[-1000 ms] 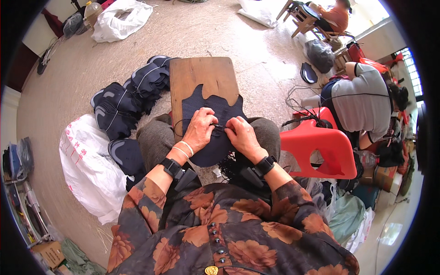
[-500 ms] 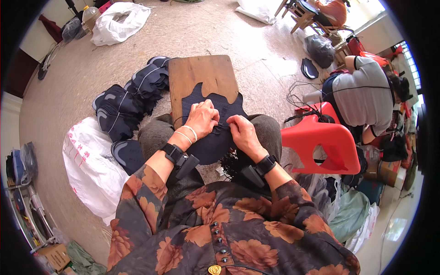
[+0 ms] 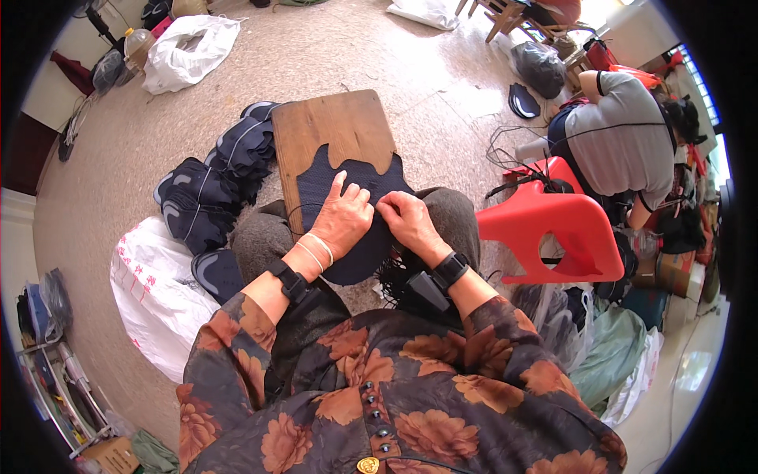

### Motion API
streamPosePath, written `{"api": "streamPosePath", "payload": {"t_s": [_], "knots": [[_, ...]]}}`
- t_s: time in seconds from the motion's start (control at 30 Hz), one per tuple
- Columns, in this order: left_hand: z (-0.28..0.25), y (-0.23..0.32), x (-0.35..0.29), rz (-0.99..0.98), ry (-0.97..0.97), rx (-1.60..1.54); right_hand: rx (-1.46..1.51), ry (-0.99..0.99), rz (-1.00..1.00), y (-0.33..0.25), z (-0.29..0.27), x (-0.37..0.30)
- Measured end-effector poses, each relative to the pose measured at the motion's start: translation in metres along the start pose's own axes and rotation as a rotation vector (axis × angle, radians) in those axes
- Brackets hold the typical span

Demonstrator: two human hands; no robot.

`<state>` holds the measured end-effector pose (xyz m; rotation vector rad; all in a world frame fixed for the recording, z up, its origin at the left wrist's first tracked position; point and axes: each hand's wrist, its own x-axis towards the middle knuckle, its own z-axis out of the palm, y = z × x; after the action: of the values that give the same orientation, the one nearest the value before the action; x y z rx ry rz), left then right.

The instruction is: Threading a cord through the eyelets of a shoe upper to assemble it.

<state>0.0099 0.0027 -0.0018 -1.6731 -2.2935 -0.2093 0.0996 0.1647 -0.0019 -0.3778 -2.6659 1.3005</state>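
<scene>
A dark navy mesh fabric piece (image 3: 315, 186) with a scalloped far edge lies over a wooden board (image 3: 335, 118) across my lap. On top of it, my left hand (image 3: 344, 217) has its index finger raised and its other fingers curled. My right hand (image 3: 410, 227) is closed in a pinch close beside the left fingertips. What the fingertips hold is too small to make out. A thin black cord (image 3: 295, 212) loops out at the left of the fabric. Black strands (image 3: 392, 272) hang below my right hand.
Tied bundles of dark cut pieces (image 3: 193, 197) and a white sack (image 3: 154, 292) lie to the left. At the right stand a red plastic stool (image 3: 560, 229) and a bent-over person in a grey shirt (image 3: 620, 146). Bags (image 3: 604, 351) fill the lower right.
My left index finger has lifted off the fabric and now points away. Both hands have come closer together. The whole view has shifted slightly.
</scene>
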Motion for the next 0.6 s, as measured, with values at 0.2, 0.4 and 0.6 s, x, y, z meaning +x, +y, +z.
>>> {"api": "streamPosePath", "payload": {"t_s": [0.2, 0.4, 0.6], "knots": [[-0.011, -0.006, 0.006, -0.106, -0.100, 0.077, 0.021, 0.031, -0.109, 0.010, 0.001, 0.000], [-0.053, -0.067, -0.027, -0.459, -0.111, 0.234, 0.013, -0.033, -0.102, -0.001, -0.005, -0.001], [-0.067, -0.091, -0.067, -0.612, -0.077, 0.209, -0.035, -0.065, -0.043, -0.001, -0.008, -0.004]]}}
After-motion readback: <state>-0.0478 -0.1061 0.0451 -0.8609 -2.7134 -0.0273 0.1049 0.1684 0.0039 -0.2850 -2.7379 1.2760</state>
